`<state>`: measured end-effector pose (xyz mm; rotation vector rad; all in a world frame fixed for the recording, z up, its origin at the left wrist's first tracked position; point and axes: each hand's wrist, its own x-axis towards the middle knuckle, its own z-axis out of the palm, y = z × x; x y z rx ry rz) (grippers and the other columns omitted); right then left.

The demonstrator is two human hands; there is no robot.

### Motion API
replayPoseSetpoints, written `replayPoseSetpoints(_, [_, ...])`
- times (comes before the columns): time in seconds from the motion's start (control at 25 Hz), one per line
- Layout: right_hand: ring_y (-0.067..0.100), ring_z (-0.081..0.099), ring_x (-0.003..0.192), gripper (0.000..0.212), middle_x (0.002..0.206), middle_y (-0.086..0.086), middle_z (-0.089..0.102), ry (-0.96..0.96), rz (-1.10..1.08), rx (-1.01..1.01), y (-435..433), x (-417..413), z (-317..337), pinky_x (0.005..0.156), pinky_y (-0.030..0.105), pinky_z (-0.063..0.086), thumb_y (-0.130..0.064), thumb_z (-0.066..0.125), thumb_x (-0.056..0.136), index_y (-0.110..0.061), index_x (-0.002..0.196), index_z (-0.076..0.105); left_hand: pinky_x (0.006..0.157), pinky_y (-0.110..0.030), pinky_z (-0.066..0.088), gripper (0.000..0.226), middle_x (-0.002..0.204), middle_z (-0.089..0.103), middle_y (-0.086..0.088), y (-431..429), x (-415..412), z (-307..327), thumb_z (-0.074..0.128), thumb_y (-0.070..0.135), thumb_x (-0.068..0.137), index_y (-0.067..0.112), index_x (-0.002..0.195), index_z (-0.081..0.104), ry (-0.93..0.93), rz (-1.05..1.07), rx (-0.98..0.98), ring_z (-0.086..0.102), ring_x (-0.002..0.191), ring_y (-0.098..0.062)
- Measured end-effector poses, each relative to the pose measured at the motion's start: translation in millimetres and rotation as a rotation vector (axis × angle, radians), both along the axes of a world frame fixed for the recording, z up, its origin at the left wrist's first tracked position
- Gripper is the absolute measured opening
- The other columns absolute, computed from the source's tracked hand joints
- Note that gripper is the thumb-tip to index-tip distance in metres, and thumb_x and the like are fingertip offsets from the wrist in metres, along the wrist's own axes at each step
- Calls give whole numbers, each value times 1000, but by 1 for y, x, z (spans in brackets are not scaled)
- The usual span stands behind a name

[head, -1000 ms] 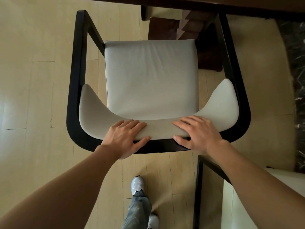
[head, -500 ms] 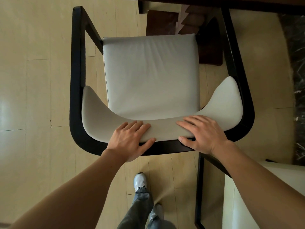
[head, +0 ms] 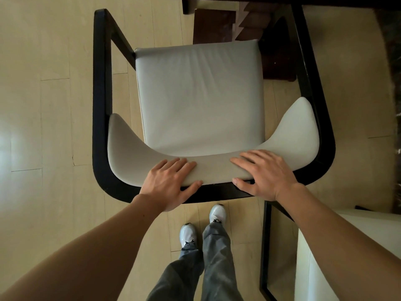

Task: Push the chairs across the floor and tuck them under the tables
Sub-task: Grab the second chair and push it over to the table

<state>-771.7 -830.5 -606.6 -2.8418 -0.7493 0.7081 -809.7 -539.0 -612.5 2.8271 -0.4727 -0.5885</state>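
Note:
A black-framed armchair (head: 200, 98) with a pale grey seat and padded backrest stands below me, facing away. My left hand (head: 168, 184) grips the top of the backrest left of centre, fingers over the pad and thumb on the black rail. My right hand (head: 263, 173) grips it right of centre the same way. The dark wooden table (head: 325, 1) runs along the top edge, and the front ends of the chair's arms reach its edge. The table's brown base (head: 213, 26) shows past the seat front.
A second chair (head: 265, 246) with a black frame and a cream cushion stands at the lower right, close behind my right arm. My feet in white shoes (head: 217, 215) stand just behind the backrest. Pale wooden floor lies to the left; dark marble borders the far right.
The chair has slid forward toward the table with both hands still on its backrest. I have stepped after it, and both feet now stand side by side behind it.

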Motion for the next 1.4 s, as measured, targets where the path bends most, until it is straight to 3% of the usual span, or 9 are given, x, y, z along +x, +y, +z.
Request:
replayPoseSetpoints(0.28, [27,55,120,63,129,7,61,8,13,-16,5,1,-1,101,46,43,-66,31,91,-26,133,54,111,-45,37,72,143,56,-3,6,5,3,18,70,95,26,143,47,43,-35,6,49,134,-24])
replayPoseSetpoints(0.6, [25,54,120,62,127,3,62,-6,-22,-2,35,8,0,102,44,41,-65,31,90,-25,132,55,102,-41,46,66,132,63,-3,38,23,1,23,67,98,23,135,55,-34,-85,-22,58,124,-24])
replayPoseSetpoints(1.4, [23,55,119,64,128,0,62,-60,-131,-21,125,32,-4,100,42,41,-68,26,90,-28,133,53,100,-38,46,65,129,64,2,130,93,2,24,68,96,25,134,55,-55,-227,-25,59,119,-20])
